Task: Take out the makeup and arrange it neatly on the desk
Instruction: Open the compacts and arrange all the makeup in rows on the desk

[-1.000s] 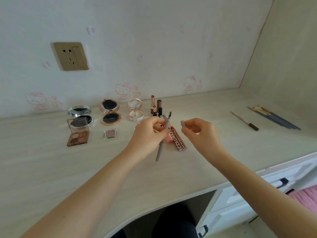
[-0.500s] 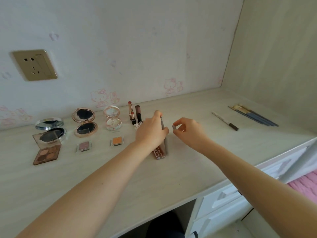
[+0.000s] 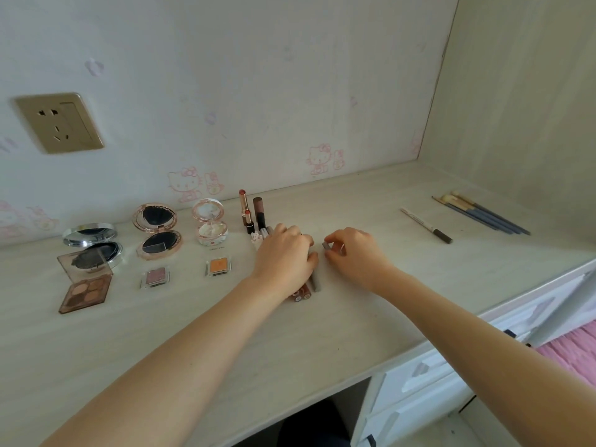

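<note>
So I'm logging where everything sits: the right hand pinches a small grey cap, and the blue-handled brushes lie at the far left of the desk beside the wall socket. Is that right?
Not quite. The right hand does pinch the small grey cap, but the blue-handled brushes lie at the far right of the desk, away from the wall socket. The head view shows it.

No lettering can be read: the print on the white compact near the desk's back edge and on the pencil is too small.

pale desk, compacts, eyeshadow pans, lipsticks, brushes on top
</note>
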Tool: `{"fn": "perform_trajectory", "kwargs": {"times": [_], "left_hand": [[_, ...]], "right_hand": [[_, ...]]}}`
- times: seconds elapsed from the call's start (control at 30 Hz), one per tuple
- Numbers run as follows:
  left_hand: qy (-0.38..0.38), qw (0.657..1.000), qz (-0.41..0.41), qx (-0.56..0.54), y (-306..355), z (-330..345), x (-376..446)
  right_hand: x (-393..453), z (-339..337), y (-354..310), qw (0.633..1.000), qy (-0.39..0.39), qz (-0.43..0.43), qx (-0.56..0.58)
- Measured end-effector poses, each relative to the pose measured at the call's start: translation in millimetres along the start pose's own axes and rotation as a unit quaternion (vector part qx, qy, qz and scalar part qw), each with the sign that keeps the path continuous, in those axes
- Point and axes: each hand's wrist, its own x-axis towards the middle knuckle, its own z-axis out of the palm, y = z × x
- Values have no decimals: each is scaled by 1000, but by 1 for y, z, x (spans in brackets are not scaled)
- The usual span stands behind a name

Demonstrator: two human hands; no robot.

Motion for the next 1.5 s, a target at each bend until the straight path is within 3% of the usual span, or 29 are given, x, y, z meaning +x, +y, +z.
{"fn": "perform_trajectory", "kwargs": {"times": [0.43, 0.7, 1.1, 1.37, 1.5], "left_hand": [[-85, 996, 20, -7, 0, -16, -37], [-52, 999, -1, 3, 2, -14, -35], [-54, 998, -15, -10, 1, -16, -33], [-35, 997, -7, -71, 8, -20, -14], [-71, 993, 43, -87, 26, -16, 5]], "right_hand": [[4, 7, 3, 999, -6, -35, -9], [12, 15, -9, 999, -15, -37, 20], [19, 14, -16, 996, -5, 38, 80], [0, -25, 11, 999, 31, -16, -1], [-8, -47, 37, 998, 46, -11, -47]]}}
